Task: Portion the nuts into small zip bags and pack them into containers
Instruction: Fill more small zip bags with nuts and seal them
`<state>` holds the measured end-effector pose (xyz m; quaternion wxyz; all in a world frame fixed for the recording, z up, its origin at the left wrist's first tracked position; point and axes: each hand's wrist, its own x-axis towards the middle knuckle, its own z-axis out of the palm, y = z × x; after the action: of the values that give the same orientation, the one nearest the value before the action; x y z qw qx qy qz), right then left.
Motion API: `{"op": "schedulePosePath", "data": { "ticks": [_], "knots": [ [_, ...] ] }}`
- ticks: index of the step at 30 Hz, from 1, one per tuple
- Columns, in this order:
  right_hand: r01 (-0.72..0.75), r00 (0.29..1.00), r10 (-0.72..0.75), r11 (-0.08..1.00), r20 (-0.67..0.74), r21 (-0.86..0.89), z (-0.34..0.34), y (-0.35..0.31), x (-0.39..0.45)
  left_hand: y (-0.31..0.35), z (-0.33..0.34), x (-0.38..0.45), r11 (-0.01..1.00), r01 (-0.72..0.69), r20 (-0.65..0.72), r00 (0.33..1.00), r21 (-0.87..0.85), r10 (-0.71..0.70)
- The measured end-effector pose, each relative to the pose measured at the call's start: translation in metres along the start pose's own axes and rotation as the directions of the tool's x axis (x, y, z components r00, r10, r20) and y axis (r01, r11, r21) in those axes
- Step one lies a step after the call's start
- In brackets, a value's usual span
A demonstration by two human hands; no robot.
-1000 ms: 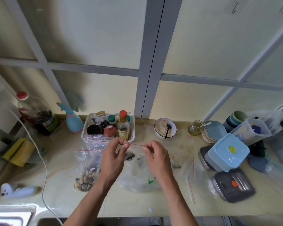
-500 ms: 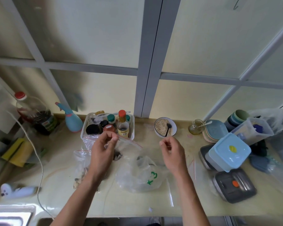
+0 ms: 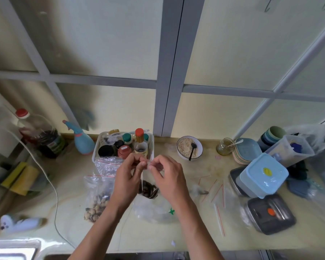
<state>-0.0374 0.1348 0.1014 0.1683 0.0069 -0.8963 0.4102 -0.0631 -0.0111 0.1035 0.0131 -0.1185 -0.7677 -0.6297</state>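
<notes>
Both hands are raised above the middle of the bench (image 3: pixel 204 239), close together, and pinch the top edge of a small zip bag (image 3: pixel 147 190) that hangs between them with dark nuts in its bottom. The left hand (image 3: pixel 127 182) has its fingers curled, thumb and forefinger nipping the bag's upper edge; the right hand (image 3: pixel 167 177) does the same from the other side, its fingers bent in, fingertips almost meeting those of the left. Under the hanging bag lies a crumpled clear plastic bag (image 3: pixel 154 211) with a green mark. Left of it, on the bench, lies a larger zip bag of mixed nuts (image 3: pixel 97 201), and another clear zip bag (image 3: pixel 106 164) rests behind it against a white basket of bottles (image 3: pixel 96 149) at the back edge. Toward the right end stand a light blue lidded container (image 3: pixel 263 175) and, nearer the front edge, a grey container with an orange spot (image 3: pixel 270 214). Loose empty zip bags (image 3: pixel 219 192) with red strips lie between them and the hands.
</notes>
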Motion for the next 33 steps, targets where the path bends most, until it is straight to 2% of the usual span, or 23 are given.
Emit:
{"op": "schedulePosePath", "data": {
  "ticks": [10,18,27,33],
  "knots": [
    [-0.016,0.999,0.014,0.998,0.03,0.06,-0.006,0.004,-0.01,-0.013,-0.007,-0.001,0.976,0.112,0.166,0.983,-0.185,-0.081],
    [-0.072,0.99,0.067,0.997,0.125,0.039,-0.003,0.014,-0.015,-0.023,0.002,-0.005,0.951,0.184,0.093,0.982,-0.248,-0.166],
    [-0.12,0.993,0.118,0.986,-0.016,-0.112,0.008,0.025,-0.033,-0.037,0.016,-0.016,0.984,0.174,0.046,0.984,-0.019,-0.173],
    [-0.192,0.981,0.184,0.971,-0.069,-0.144,-0.009,0.042,-0.033,-0.034,0.013,-0.021,0.981,0.166,-0.006,0.986,-0.1,-0.168]
  ]
}}
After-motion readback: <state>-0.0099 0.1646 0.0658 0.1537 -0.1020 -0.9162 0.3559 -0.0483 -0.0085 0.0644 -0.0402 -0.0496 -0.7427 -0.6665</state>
